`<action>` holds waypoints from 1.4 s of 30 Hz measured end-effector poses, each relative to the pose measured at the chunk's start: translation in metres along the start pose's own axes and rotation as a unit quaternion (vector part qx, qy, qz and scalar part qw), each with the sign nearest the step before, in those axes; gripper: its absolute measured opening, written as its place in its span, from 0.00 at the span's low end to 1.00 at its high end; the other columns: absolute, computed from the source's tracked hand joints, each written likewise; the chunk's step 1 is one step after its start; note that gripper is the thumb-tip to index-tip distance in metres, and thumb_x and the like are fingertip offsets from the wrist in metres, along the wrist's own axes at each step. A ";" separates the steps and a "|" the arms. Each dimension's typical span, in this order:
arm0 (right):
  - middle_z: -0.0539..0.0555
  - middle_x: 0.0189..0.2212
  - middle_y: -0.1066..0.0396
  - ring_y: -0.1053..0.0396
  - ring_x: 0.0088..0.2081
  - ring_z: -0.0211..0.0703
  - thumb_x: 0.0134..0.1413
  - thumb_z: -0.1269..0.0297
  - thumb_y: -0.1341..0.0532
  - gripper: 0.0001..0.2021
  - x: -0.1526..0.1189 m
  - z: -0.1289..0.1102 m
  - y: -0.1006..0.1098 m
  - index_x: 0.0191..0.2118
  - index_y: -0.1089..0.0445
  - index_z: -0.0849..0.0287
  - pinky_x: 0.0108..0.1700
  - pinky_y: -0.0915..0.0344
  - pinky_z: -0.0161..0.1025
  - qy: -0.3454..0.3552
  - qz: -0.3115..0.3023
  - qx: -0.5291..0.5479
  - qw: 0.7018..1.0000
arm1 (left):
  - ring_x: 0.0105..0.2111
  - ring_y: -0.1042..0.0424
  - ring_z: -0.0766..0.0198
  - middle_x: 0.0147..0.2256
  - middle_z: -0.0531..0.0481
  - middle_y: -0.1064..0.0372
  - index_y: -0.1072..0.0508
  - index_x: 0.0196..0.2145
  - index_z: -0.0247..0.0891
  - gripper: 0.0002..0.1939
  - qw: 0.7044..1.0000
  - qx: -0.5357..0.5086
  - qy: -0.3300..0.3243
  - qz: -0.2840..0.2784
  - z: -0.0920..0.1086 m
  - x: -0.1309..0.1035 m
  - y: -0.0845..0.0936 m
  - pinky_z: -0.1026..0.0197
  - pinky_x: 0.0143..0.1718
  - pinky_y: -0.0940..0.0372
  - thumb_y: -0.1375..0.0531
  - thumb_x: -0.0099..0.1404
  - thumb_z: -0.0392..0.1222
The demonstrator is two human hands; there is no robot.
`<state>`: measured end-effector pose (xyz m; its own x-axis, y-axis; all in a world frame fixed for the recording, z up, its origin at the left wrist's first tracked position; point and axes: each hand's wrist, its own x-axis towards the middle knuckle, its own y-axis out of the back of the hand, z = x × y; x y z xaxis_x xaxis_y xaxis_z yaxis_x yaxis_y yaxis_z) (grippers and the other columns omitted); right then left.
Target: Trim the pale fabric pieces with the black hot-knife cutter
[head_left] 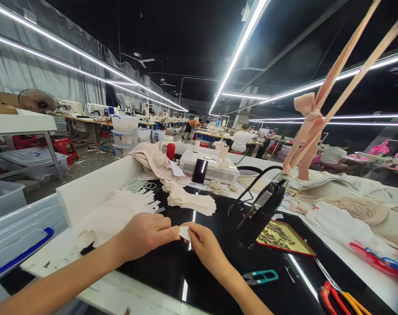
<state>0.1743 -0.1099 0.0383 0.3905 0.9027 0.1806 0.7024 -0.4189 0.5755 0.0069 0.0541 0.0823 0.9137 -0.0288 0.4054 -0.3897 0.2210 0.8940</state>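
Note:
My left hand point(149, 232) and my right hand point(204, 245) meet above the glossy black tabletop. Between their pinched fingertips is a small white piece point(184, 232), which looks like fabric or paper. Just beyond the hands lies a stack of cream fabric pieces point(189, 199). A sheaf of pale cut pieces point(120, 210) spreads out beside my left forearm. Teal thread snips point(261, 277) rest to the right of my right wrist.
A black upright device point(261, 210) with a cable stands right of centre, by a tray point(304, 250) of small striped pieces. Red-handled tools point(333, 293) lie near right. Behind are a phone point(199, 170), a white machine point(208, 165) and a red thread cone point(170, 151). Peach straps point(312, 113) hang at right.

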 end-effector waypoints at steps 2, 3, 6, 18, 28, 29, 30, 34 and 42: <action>0.55 0.41 0.22 0.26 0.44 0.46 0.71 0.65 0.50 0.17 0.002 0.012 0.008 0.48 0.23 0.55 0.48 0.32 0.41 0.014 0.030 -0.083 0.996 | 0.35 0.27 0.59 0.35 0.48 0.24 0.22 0.42 0.45 0.17 0.996 0.027 -0.087 0.016 0.005 -0.005 -0.026 0.60 0.38 0.34 0.47 0.81 0.52; 0.56 0.44 0.21 0.25 0.47 0.48 0.71 0.67 0.51 0.18 0.003 0.018 0.011 0.51 0.23 0.54 0.51 0.32 0.43 0.017 0.039 -0.124 0.991 | 0.40 0.25 0.57 0.40 0.47 0.22 0.23 0.46 0.44 0.14 0.991 0.038 -0.122 0.033 0.007 -0.008 -0.039 0.58 0.42 0.32 0.43 0.79 0.53; 0.58 0.45 0.21 0.25 0.48 0.49 0.69 0.73 0.51 0.21 0.003 0.034 0.017 0.54 0.23 0.54 0.50 0.30 0.44 0.009 0.058 -0.242 0.969 | 0.49 0.23 0.53 0.50 0.46 0.22 0.25 0.52 0.43 0.13 0.992 0.043 -0.109 0.043 0.012 -0.014 -0.071 0.54 0.52 0.29 0.35 0.74 0.49; 0.56 0.54 0.22 0.26 0.55 0.49 0.58 0.88 0.49 0.31 -0.005 0.045 0.009 0.58 0.26 0.52 0.53 0.30 0.43 0.085 0.071 -0.428 0.897 | 0.54 0.26 0.52 0.56 0.48 0.25 0.26 0.56 0.45 0.15 0.999 -0.016 -0.039 -0.027 0.015 -0.018 -0.081 0.51 0.57 0.29 0.34 0.74 0.42; 0.56 0.55 0.22 0.26 0.56 0.49 0.64 0.83 0.48 0.25 -0.033 0.014 0.024 0.59 0.27 0.54 0.59 0.34 0.46 0.232 0.171 -0.445 0.848 | 0.55 0.27 0.52 0.56 0.48 0.26 0.25 0.58 0.46 0.14 0.998 -0.041 -0.032 -0.021 0.014 -0.020 -0.080 0.51 0.58 0.30 0.38 0.76 0.40; 0.57 0.54 0.21 0.26 0.55 0.49 0.66 0.81 0.45 0.22 -0.042 0.005 0.032 0.59 0.26 0.56 0.60 0.35 0.46 0.292 0.234 -0.446 0.813 | 0.55 0.27 0.53 0.56 0.48 0.26 0.25 0.57 0.46 0.13 0.998 -0.043 -0.032 -0.020 0.015 -0.020 -0.079 0.52 0.58 0.30 0.39 0.77 0.40; 0.57 0.53 0.21 0.27 0.55 0.49 0.66 0.79 0.42 0.20 -0.050 -0.004 0.042 0.58 0.26 0.56 0.62 0.36 0.46 0.332 0.288 -0.450 0.778 | 0.55 0.27 0.53 0.56 0.48 0.26 0.25 0.57 0.45 0.13 0.998 -0.044 -0.034 -0.020 0.016 -0.020 -0.078 0.52 0.58 0.30 0.39 0.77 0.40; 0.57 0.45 0.22 0.25 0.48 0.52 0.55 0.75 0.27 0.24 -0.073 -0.026 0.084 0.56 0.25 0.54 0.58 0.32 0.50 0.345 0.493 -0.456 0.656 | 0.56 0.28 0.53 0.56 0.47 0.26 0.25 0.56 0.45 0.12 0.998 -0.052 -0.032 -0.025 0.018 -0.019 -0.075 0.52 0.59 0.30 0.40 0.78 0.40; 0.64 0.68 0.38 0.35 0.66 0.64 0.45 0.45 0.24 0.56 -0.055 -0.006 0.110 0.74 0.53 0.48 0.64 0.35 0.67 0.059 0.506 0.021 0.860 | 0.57 0.28 0.51 0.57 0.48 0.26 0.24 0.55 0.46 0.13 0.994 -0.093 -0.014 -0.063 0.025 -0.018 -0.071 0.49 0.60 0.30 0.37 0.75 0.36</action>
<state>0.2270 -0.2050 0.0964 0.7529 0.0773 0.6536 0.0615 -0.9970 0.0470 0.0157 0.0145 0.0164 0.9497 -0.0937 0.2988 -0.2412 0.3898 0.8888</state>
